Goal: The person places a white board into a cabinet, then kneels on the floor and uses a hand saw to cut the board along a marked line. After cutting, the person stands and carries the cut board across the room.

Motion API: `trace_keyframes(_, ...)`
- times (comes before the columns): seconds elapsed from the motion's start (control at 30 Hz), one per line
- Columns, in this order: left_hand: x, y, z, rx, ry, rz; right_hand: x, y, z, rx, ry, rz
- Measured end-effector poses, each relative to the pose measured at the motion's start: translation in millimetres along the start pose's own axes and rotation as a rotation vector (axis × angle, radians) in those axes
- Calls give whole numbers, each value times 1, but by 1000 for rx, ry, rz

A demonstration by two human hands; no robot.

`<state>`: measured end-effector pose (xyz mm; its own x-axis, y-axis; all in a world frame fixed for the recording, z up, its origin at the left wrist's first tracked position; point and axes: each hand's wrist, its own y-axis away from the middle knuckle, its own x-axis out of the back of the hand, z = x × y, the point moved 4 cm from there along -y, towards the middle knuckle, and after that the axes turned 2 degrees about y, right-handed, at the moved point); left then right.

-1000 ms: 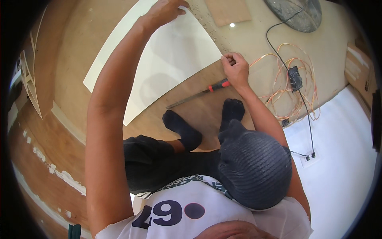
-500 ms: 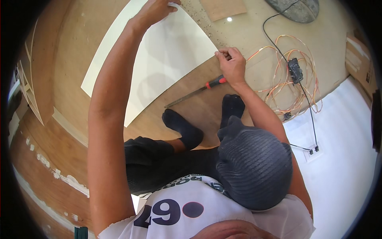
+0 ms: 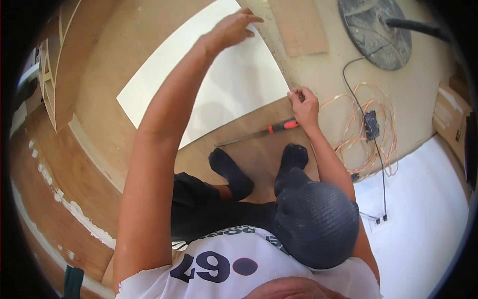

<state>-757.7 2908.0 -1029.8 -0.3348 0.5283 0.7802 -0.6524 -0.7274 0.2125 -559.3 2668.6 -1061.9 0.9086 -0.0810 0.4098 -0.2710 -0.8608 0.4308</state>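
Observation:
A large white sheet (image 3: 224, 84) with a smooth face lies on the floor in front of me. My left hand (image 3: 235, 30) is over its far right edge, fingers spread and reaching past the edge. At the sheet's near right corner, my right hand (image 3: 304, 105) pinches the corner between thumb and curled fingers. Just below that hand lies a tool with a red and black handle (image 3: 283, 125) and a long, narrow, tapering blade. Whether the blade has teeth cannot be made out.
A brown board piece (image 3: 299, 27) lies beyond the sheet. A round dark base (image 3: 376, 32) with a pole stands far right. Coiled orange cable (image 3: 343, 144) and a black socket block (image 3: 371, 125) lie at right, near cardboard boxes (image 3: 450, 112). My socked feet (image 3: 230, 174) are close to the tool.
My left hand's fingers have spread from their curled hold on the sheet's edge. The whole view has shifted, while my right hand stays at the corner.

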Motion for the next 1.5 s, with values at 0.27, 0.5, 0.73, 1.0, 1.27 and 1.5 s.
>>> trace_keyframes(0.27, 16, 4, 17, 91, -20, -86, -1, -5, 4, 31, 77, -48)
trace_keyframes(0.5, 26, -14, -25, -25, -46, -71, 0, -7, -1, -63, 14, -152)
trace_keyframes(0.73, 39, -22, -33, -89, -56, -39, -1, -5, 4, 7, 27, -113)
trace_keyframes(1.0, 30, -31, -52, -28, 41, -16, 0, -5, 7, -129, -80, -145)
trace_keyframes(1.27, 60, -40, -74, -127, -49, -27, -2, 5, -9, -6, -59, 43)
trace_keyframes(1.5, 61, -66, -84, -112, -55, -116, 1, 0, -10, 30, 43, 10)
